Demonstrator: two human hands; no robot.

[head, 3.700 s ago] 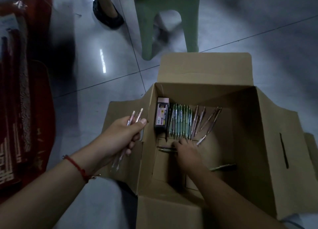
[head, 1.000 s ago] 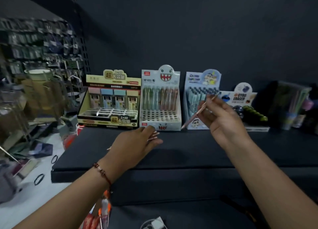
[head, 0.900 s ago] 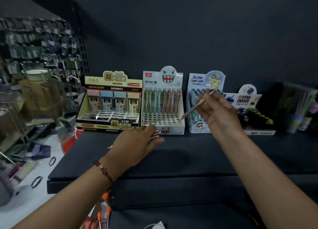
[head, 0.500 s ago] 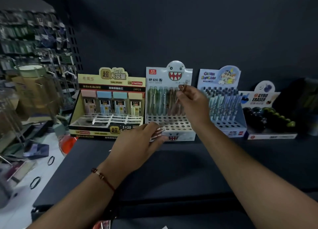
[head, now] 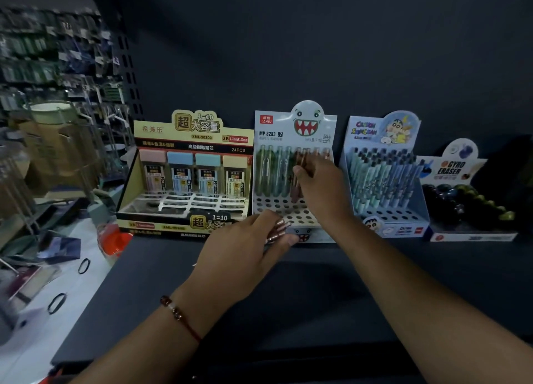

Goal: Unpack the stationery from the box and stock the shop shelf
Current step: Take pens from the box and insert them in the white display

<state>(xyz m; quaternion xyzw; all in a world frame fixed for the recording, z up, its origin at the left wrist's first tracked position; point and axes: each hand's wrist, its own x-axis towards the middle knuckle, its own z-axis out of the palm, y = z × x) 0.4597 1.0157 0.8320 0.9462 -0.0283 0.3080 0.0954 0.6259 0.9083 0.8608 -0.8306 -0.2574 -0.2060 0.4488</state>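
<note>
Head view: right hand (head: pixel 320 187) pinches a brown pen (head: pixel 297 179) nearly upright, tip just above the display box (head: pixel 294 210) holes. Left hand (head: pixel 245 248), low on the shelf (head: pixel 403 282), grips the spare pens (head: pixel 278 231), tips pointing toward the box.

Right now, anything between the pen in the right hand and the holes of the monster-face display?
Nothing visible. The right hand holds the brown pen just above the display tray; open holes lie directly below.

I see printed glossy cardboard on the shark-face display box (head: pixel 294 130). The pens (head: pixel 277 231) show a shiny, metallic copper-toned finish. The shelf (head: pixel 432 268) surface looks dark and matt.
</note>
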